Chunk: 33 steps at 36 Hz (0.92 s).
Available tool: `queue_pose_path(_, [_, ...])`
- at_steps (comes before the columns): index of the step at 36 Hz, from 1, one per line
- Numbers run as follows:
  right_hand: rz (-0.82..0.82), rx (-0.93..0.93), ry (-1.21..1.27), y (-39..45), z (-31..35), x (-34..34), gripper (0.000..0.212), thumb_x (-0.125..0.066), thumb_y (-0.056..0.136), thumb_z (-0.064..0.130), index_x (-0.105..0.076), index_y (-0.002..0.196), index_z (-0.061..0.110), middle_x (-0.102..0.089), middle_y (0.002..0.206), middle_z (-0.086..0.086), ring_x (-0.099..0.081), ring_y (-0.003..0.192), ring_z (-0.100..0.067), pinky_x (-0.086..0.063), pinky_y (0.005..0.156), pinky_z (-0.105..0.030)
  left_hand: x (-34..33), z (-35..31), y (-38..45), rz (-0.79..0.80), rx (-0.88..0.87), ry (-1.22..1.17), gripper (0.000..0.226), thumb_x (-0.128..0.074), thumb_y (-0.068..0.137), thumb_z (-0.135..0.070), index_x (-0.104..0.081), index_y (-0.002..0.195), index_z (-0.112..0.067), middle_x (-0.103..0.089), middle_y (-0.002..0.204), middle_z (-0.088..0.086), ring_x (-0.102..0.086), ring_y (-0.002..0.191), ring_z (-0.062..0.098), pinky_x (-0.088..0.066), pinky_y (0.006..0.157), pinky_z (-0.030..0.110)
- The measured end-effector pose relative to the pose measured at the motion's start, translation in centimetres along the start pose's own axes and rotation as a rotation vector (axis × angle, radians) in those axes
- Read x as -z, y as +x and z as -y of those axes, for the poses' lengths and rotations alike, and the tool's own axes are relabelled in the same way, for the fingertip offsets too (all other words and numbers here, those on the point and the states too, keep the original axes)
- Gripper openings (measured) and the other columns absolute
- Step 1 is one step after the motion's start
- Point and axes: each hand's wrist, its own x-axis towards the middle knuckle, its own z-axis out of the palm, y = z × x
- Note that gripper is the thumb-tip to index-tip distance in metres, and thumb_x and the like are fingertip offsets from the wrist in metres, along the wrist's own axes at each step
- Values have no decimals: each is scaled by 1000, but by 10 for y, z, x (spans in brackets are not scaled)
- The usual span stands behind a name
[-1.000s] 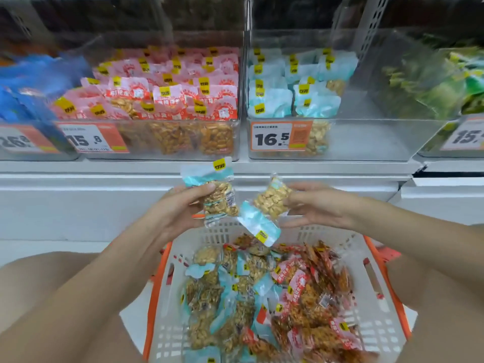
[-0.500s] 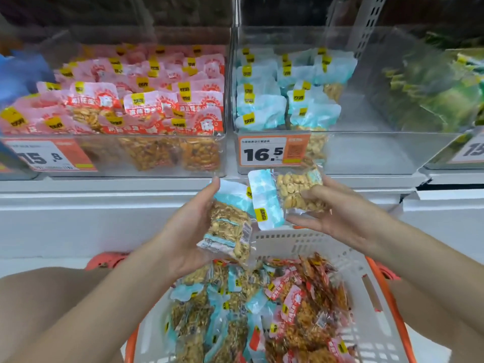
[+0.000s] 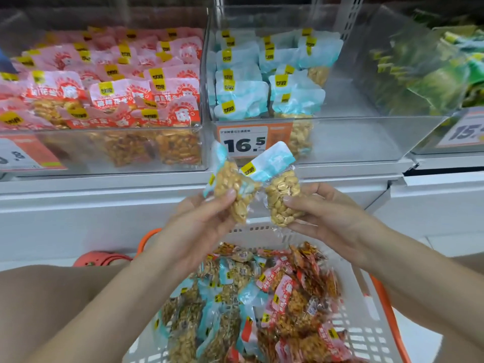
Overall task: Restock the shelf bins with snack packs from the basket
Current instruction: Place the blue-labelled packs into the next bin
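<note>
Head view: task judged partway, with much left. Basket [image 3: 366, 334] below the hands holds a loose heap of blue-label and red-label peanut packs, so most stock is not yet shelved. Blue-label bin [image 3: 366, 137], marked 16.5, is filled only on its left side; its right side shows bare floor. Red-label bin [image 3: 104, 153] to its left looks nearly full. A third bin with green packs [image 3: 432, 82] sits at far right, blurred.

Left hand [image 3: 199, 226] pinches one blue-label pack [image 3: 233, 189] between thumb and fingers. Right hand [image 3: 327, 218] pinches a second blue-label pack [image 3: 281, 197] the same way. Both packs are held just below the front lip of the blue-label bin, above the basket, nearly touching each other; whether they touch I cannot tell.

Pack appearance: clear vacuum-tight pouch, pale peanuts visible, light blue header with a yellow tag. Left-hand pack tilts leftward, right-hand pack's header tilts rightward. Film looks stiff and crinkled, so it should hold its shape when stood in a row.
</note>
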Motion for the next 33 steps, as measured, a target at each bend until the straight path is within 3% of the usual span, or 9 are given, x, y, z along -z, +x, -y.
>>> queue_pose_path(5, [57,-8,28,-2,-10,-5,46,-68,81,-2,-57,119,21,-71,108,-10,-70,87,-20,-60,77,-35,8,-1,-5,-43,-139,235,62,-71,62,-6,-52,121,-12,-74,94,12,-72,80,20,-58,65,28])
queue_pose_path(8, [126,-37,53,-2,-13,-10,42,-67,84,5,-60,122,20,-71,107,-11,-68,91,-19,-59,80,-34,5,7,-10,-6,-185,419,52,-70,73,1,-57,121,-16,-72,95,10,-71,77,16,-56,65,25])
queue_pose_path(12, [150,-29,-16,-3,-16,-15,34,-66,86,17,-61,119,23,-70,90,-6,-67,73,-16,-57,77,-29,2,17,-11,22,-266,532,41,-69,80,-2,-59,112,-26,-73,95,-2,-69,86,11,-55,72,21])
queue_pose_path(16, [189,4,-76,-3,-19,-19,28,-57,93,28,-58,121,24,-72,101,-6,-69,83,-18,-57,82,-33,2,16,-8,53,-356,665,38,-69,82,1,-58,104,-28,-65,100,1,-62,86,7,-53,72,18])
queue_pose_path(22, [210,47,-136,-1,-22,-24,25,-47,101,22,-59,123,24,-72,108,-4,-69,84,-14,-59,81,-33,3,21,-8,108,-355,768,35,-68,85,-7,-56,112,-25,-51,115,12,-58,90,13,-51,74,19])
queue_pose_path(27, [259,6,-140,2,-14,-22,61,-29,92,61,-54,133,23,-67,120,-9,-66,100,-23,-57,86,-37,3,17,-8,86,-355,856,37,-68,86,-12,-53,118,-25,-43,113,4,-57,86,3,-53,79,19])
queue_pose_path(29, [296,19,-165,0,-14,-21,74,-33,80,72,-51,135,25,-65,124,-6,-64,108,-23,-55,88,-36,3,15,-9,85,-377,907,42,-68,86,-13,-51,120,-31,-38,106,-4,-55,83,-1,-53,82,19])
queue_pose_path(31, [278,82,-263,0,-18,-21,75,-56,74,71,-49,134,27,-66,124,-3,-63,112,-22,-54,92,-38,3,14,-9,91,-390,937,40,-68,86,-15,-48,108,-41,-35,101,-9,-53,82,2,-50,78,15])
queue_pose_path(33, [195,182,-391,2,-23,-20,67,-81,71,44,-52,128,23,-69,117,-4,-64,111,-24,-53,94,-43,1,15,-9,82,-388,1018,37,-67,87,-23,-44,102,-48,-34,99,-12,-49,87,5,-44,73,10])
